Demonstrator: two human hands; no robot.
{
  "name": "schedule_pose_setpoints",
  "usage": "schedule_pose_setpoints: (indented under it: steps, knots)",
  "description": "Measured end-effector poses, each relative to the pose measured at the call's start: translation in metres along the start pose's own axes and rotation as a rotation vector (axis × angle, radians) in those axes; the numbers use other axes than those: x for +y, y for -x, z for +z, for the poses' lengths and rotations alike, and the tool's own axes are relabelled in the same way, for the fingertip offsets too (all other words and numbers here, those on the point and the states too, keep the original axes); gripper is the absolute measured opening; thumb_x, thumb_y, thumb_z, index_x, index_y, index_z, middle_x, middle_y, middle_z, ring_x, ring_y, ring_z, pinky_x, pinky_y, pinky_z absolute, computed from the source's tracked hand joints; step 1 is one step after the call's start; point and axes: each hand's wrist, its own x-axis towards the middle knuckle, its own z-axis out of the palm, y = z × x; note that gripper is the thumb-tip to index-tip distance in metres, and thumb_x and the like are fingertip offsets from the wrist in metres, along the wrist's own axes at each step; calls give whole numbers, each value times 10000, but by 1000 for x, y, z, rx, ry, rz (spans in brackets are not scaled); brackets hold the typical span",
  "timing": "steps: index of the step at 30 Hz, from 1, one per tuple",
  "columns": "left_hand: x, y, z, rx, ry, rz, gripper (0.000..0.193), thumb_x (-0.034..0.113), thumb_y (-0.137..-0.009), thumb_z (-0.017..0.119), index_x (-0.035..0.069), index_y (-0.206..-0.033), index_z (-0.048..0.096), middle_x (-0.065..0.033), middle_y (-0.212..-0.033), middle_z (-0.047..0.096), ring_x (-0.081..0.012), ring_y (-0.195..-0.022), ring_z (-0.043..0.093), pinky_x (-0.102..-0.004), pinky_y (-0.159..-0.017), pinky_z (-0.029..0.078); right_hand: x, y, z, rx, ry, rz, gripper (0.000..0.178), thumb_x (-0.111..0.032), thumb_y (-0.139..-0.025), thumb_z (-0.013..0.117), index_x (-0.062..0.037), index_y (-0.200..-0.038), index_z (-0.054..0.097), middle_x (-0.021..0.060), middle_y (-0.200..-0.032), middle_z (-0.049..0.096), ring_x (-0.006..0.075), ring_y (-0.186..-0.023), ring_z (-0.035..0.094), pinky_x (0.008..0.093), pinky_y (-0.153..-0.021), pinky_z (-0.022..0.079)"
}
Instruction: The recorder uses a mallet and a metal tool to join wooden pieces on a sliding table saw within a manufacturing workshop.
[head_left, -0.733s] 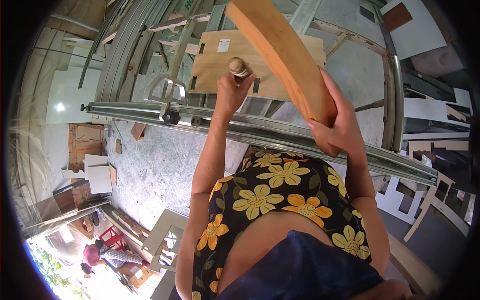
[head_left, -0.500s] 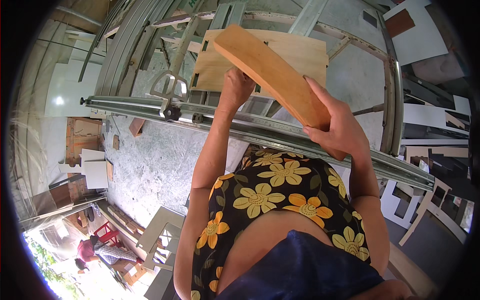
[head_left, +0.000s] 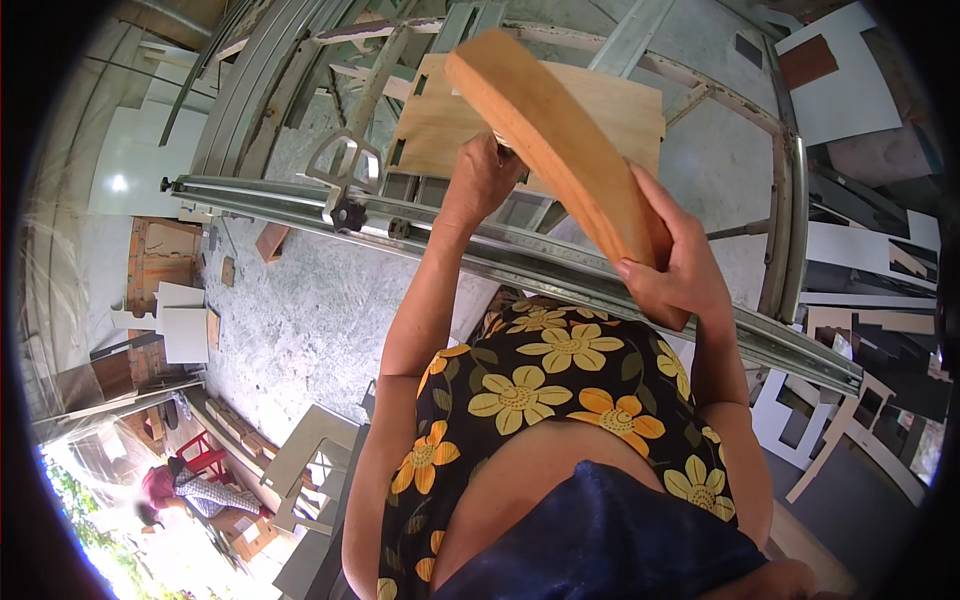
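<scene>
My right hand grips the near end of a thick, slightly curved orange-brown wooden board, its thumb on the edge. The board slants up and away to the left, held above a pale plywood panel with dark slots near its left side. My left hand is closed beside the board's left edge, over the panel's near side. Something small and pale shows at its fingertips, but the board partly hides it and I cannot tell what it is.
A metal rail with a sliding handle fitting crosses in front of me. Behind it stands a worn metal frame. White and grey offcuts lie at right. A person bends near a red chair at lower left.
The wooden board has tilted so more of its left edge shows, and its far end has shifted up and right. My left hand has moved slightly right, still closed.
</scene>
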Motion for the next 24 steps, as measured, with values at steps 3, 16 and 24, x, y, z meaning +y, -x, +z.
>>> schedule_pose_setpoints:
  steps: [3, 16, 24]
  knots:
    - [10, 1, -4, -16, 62, -90, 189, 55, -763, 653, -57, -885, 561, -202, -698, 608, -314, -624, 613, -354, -582, 480, -7, -1, -2, 47, -7, -129, 860, -126, -630, 692, 7, -1391, 314, 214, -1220, 557, 234, -1120, 547, 298, -950, 380]
    - [1, 4, -3, 17, 59, -37, 141, 9, -735, 629, -65, -832, 558, -249, -729, 601, -411, -703, 599, -397, -615, 489, 11, -3, 11, 8, 52, -149, 849, -123, -637, 685, -13, -1394, 317, 231, -1199, 562, 311, -1079, 576, 315, -946, 392]
    - [12, -3, -6, -3, 24, -70, 232, 49, -769, 641, -34, -956, 532, -242, -784, 614, -409, -732, 601, -396, -627, 493, 7, -5, 6, 49, 19, -63, 856, -84, -632, 676, -3, -1399, 304, 213, -1253, 534, 248, -1165, 520, 317, -991, 351]
